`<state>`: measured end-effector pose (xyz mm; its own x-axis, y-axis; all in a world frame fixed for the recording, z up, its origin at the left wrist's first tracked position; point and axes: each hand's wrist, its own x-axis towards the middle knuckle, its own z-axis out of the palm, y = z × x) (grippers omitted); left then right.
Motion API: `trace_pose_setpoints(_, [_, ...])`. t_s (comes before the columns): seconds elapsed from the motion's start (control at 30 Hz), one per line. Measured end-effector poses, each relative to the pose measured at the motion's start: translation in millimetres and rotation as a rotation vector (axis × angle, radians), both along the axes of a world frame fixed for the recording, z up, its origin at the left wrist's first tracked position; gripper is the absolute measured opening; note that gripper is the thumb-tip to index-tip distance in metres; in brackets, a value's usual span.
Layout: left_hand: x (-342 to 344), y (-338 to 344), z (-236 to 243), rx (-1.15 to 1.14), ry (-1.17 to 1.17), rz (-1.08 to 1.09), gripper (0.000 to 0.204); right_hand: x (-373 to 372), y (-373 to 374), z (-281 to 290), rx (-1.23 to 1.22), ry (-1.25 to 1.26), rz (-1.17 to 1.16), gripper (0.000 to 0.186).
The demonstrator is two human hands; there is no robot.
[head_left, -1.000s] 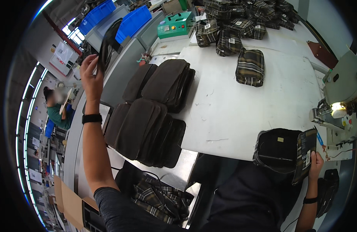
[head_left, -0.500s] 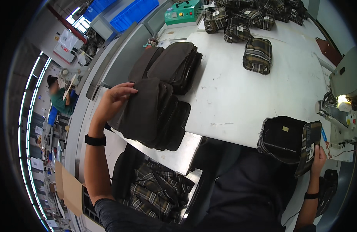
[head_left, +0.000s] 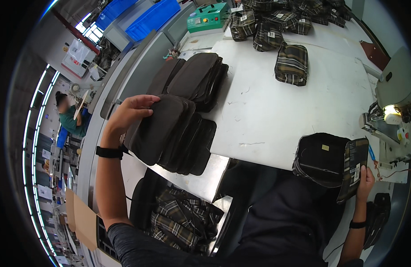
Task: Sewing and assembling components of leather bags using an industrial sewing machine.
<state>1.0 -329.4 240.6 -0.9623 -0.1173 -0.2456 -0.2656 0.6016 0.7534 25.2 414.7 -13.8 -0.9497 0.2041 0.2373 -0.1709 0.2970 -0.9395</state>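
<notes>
At the left, my left hand (head_left: 133,111) has its thumb and fingers closed on the upper edge of a dark brown padded panel (head_left: 158,129), the top one of a fanned stack. Two more stacks of such panels (head_left: 196,75) lie just behind it. At the right front edge of the table, my right hand (head_left: 364,181) grips the flap of an unfinished plaid bag (head_left: 323,158). The bag lies with its black inside upward and its plaid flap, bearing a white label, folded out to the right. A small yellowish tag shows on the black lining.
A sewing machine (head_left: 394,98) with a lit lamp stands at the right. One plaid pouch (head_left: 292,64) lies mid-table, with several more (head_left: 267,35) heaped behind. A green control box (head_left: 208,18) sits at the back. Plaid pieces (head_left: 183,218) lie below the table. Another person (head_left: 72,116) sits far left.
The top panel under my left hand has shifted and tilted, and the stack's layers look more spread. My right hand still holds the plaid bag. The whole view has moved slightly.
</notes>
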Motion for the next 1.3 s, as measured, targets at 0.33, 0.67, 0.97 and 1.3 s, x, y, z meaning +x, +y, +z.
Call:
trace_pose_setpoints(0.33, [-41.8, -7.8, 21.3, -0.47, -0.194, -0.053, 0.042, -0.6, 0.9, -1.0, 0.137, 0.04, -0.043, 0.033])
trace_pose_setpoints(0.67, [-159.6, -47.8, -91.7, -1.09, 0.36, -0.052, 0.03, 2.5, -3.7, 0.2, 0.113, 0.038, -0.066, 0.035])
trace_pose_setpoints(0.97, [-146.9, -62.0, -48.8, -1.233, 0.65, 0.155, 0.03, 1.0, -5.9, 1.4, 0.112, 0.018, -0.094, 0.036])
trace_pose_setpoints(1.3, [-140.1, -51.3, -79.2, -1.187, 0.447, -0.124, 0.038, 1.3, -8.6, 4.6, 0.118, 0.029, -0.09, 0.036])
